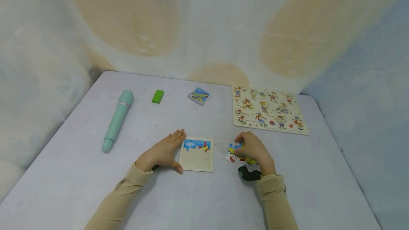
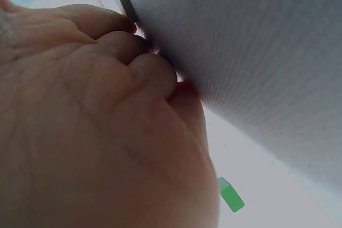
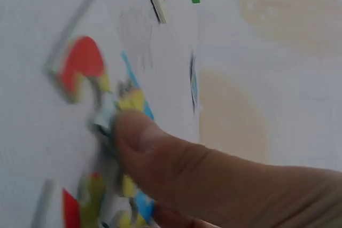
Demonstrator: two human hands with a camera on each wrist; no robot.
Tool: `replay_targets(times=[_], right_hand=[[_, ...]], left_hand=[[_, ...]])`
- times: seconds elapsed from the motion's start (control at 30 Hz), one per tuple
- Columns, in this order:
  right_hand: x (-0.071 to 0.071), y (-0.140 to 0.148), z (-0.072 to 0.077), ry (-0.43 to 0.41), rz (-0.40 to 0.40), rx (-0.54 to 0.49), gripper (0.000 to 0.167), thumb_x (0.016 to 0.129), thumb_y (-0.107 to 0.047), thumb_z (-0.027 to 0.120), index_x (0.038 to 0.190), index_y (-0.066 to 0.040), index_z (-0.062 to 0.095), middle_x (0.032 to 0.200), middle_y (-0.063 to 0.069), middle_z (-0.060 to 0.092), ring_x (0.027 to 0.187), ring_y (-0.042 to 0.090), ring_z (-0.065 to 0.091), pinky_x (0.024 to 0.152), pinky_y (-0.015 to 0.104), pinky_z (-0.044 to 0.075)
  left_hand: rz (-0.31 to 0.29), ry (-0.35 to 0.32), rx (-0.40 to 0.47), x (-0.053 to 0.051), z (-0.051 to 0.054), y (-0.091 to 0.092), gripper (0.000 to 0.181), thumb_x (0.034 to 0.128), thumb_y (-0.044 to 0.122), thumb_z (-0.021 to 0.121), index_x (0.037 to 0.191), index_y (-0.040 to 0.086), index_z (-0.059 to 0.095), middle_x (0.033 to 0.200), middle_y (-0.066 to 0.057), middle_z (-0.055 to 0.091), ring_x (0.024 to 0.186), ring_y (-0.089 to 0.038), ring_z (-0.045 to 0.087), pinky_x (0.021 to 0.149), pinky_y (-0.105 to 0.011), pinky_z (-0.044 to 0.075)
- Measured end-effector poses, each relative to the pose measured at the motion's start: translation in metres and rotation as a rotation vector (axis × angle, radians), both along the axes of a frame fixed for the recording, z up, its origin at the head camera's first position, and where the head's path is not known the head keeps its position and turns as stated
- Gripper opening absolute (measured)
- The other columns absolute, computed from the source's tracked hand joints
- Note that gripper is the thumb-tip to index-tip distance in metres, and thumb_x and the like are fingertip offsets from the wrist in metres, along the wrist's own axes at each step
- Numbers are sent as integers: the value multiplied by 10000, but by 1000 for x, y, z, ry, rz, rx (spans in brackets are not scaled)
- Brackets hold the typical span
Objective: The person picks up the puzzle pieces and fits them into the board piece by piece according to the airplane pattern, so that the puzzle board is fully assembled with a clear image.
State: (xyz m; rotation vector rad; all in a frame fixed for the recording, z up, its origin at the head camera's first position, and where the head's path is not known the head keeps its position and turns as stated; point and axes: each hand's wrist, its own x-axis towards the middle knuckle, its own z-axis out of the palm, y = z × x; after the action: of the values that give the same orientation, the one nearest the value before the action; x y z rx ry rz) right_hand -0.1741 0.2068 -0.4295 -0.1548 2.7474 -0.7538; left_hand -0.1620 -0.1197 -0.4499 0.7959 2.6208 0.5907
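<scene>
In the head view, a square wooden puzzle board (image 1: pixel 195 166) lies at the middle of the table, a strip of blue-sky pieces along its top and a red-nosed plane part at right. My left hand (image 1: pixel 164 150) rests beside its left edge, fingers extended and thumb near the lower corner. My right hand (image 1: pixel 254 148) is over a small group of loose puzzle pieces (image 1: pixel 231 157), curved thumb and index finger pinching one of them. Up close in the right wrist view, the thumb (image 3: pixel 160 148) presses against the pieces; the other fingers are mostly hidden, and the picture is blurred.
A mint-green cylinder with a rounded head (image 1: pixel 117 121) lies at left. Farther back are a green block (image 1: pixel 158 96) and a small plane picture card (image 1: pixel 200 96). A large wooden board with sports figures (image 1: pixel 270 111) lies back right. Patterned cloth (image 1: pixel 211 27) hangs behind.
</scene>
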Motion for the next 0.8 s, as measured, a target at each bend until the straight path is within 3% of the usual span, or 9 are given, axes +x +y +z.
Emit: replay_targets(times=[0.17, 0.3, 0.47, 0.67, 0.8], right_hand=[[-2, -10, -9, 45, -36, -23, 254, 825, -194, 760, 1033, -73, 676, 1066, 93, 577, 919, 225, 541, 838, 384, 482], [-5, -18, -15, 60, -40, -95, 244, 832, -157, 750, 1026, -69, 629, 975, 77, 579, 805, 196, 505, 699, 296, 436], [-6, -24, -14, 76, 4, -132, 208, 843, -131, 726, 962, -95, 559, 879, 48, 639, 757, 154, 556, 641, 243, 457], [-3, -26, -14, 57, 26, -158, 167, 819, -53, 690, 888, -111, 550, 770, 37, 618, 645, 155, 525, 465, 231, 428], [-4, -25, -16, 77, 60, -185, 159, 787, -4, 666, 862, -108, 573, 730, 22, 600, 582, 138, 481, 480, 235, 395]], left_hand=[[-3, 8, -6, 0, -1, 0, 1277, 565, 465, 903, 1503, -71, 222, 1605, -224, 152, 1501, -374, 123, 1222, -517, 179], [-5, 21, -14, 0, -1, -2, 1279, 559, 468, 905, 1496, -83, 231, 1599, -237, 164, 1496, -387, 138, 1214, -529, 193], [5, 23, -17, 0, -1, -3, 1278, 554, 464, 908, 1495, -82, 236, 1599, -234, 168, 1497, -381, 139, 1216, -523, 194], [1, 16, 3, 0, -3, -2, 1284, 550, 463, 909, 1495, -84, 234, 1599, -236, 161, 1497, -384, 133, 1217, -525, 189], [-8, 21, 1, -1, -4, -1, 1283, 557, 473, 904, 1496, -83, 230, 1603, -232, 152, 1498, -382, 128, 1219, -523, 184]])
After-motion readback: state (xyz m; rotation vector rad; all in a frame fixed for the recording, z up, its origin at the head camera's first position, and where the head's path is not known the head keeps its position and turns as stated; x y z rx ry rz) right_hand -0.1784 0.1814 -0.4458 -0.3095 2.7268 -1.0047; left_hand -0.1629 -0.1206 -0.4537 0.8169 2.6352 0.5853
